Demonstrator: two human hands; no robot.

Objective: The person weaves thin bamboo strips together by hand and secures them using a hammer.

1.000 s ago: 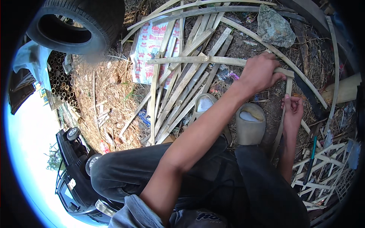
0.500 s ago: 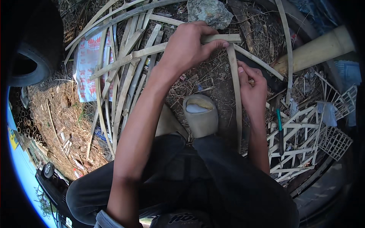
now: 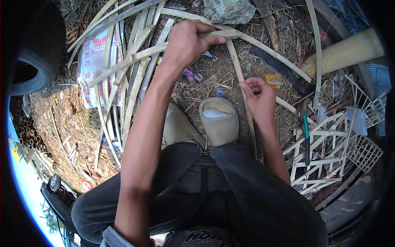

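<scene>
My left hand (image 3: 186,44) is closed around a pale bamboo strip (image 3: 150,51). That strip slants from the pile on the left to a blunt end beyond my thumb. A second bamboo strip (image 3: 235,61) meets it near that end and runs down toward my feet. My right hand (image 3: 261,99) has its fingers curled, with thumb and forefinger at the edge of this second strip; the exact pinch is partly hidden. Behind them, a long curved strip (image 3: 273,51) crosses the ground and passes the joint; whether it is fastened there I cannot tell.
More strips (image 3: 133,94) lie piled at left over a printed sheet (image 3: 89,61). A rock (image 3: 230,11) sits at the top. At right are a thick bamboo pole (image 3: 345,52), a green-handled tool (image 3: 306,127) and a lattice of strips (image 3: 321,154). My slippers (image 3: 220,127) are below.
My left hand has shifted left and slightly away from me with its strip. My right hand has come left and nearer to me, sliding lower along the second strip.
</scene>
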